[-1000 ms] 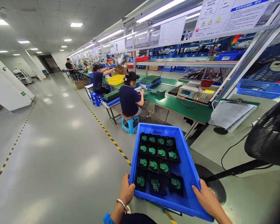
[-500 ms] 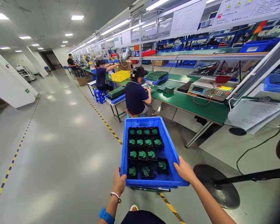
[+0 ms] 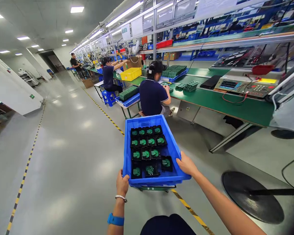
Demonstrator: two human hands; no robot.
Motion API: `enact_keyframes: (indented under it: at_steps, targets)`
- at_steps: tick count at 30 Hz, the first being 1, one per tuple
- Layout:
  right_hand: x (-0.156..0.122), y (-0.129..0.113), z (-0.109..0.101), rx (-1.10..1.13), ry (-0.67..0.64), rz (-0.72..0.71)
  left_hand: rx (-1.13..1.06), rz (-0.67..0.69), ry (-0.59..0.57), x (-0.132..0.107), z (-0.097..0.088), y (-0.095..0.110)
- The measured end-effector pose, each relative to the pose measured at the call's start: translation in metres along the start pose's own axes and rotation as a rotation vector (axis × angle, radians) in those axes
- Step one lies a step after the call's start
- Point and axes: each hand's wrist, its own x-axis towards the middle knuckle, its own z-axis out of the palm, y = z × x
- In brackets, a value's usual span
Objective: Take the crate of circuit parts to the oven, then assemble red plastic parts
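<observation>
In front of me is a blue plastic bin (image 3: 170, 140), tilted slightly, with rows of black square holders (image 3: 147, 173) inside, each bearing a green circuit board (image 3: 150, 169). My left hand (image 3: 122, 183) is closed on the bin's near left corner, its thumb on the rim. At the right wall near the front corner, my right hand (image 3: 187, 164) grips the rim. The fingers beneath the bin are hidden. A green-edged stand or cart (image 3: 153, 188) shows just under the bin's near side.
A seated person (image 3: 153, 93) works at the green bench (image 3: 237, 106) ahead. Left of that person stands a blue tray of circuit boards (image 3: 128, 94). A round black stand base (image 3: 252, 197) lies on the floor at right. Yellow-black tape (image 3: 105, 114) marks the aisle.
The view has moved forward along the aisle, so the bench and the seated person appear closer and farther right. Both hands keep hold of the bin, which sits slightly higher and farther left in view.
</observation>
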Motion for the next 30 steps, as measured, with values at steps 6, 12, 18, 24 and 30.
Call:
enact_keyframes:
  at_steps: [6,12,18,24,30]
  targets:
    - [0.037,-0.057,0.016,0.034,-0.041,-0.031,-0.047,-0.018,0.05,0.051,-0.032,0.003]
    - [0.077,-0.114,0.032,0.026,-0.052,-0.056,-0.085,-0.04,0.071,0.104,-0.063,0.002]
    - [0.136,-0.167,0.049,0.04,-0.056,-0.106,-0.117,-0.059,0.13,0.167,-0.086,0.007]
    - [0.206,-0.226,0.06,0.056,-0.073,-0.159,-0.159,-0.134,0.205,0.237,-0.107,0.024]
    - [0.279,-0.295,0.055,0.007,-0.088,-0.216,-0.145,-0.152,0.234,0.313,-0.124,0.04]
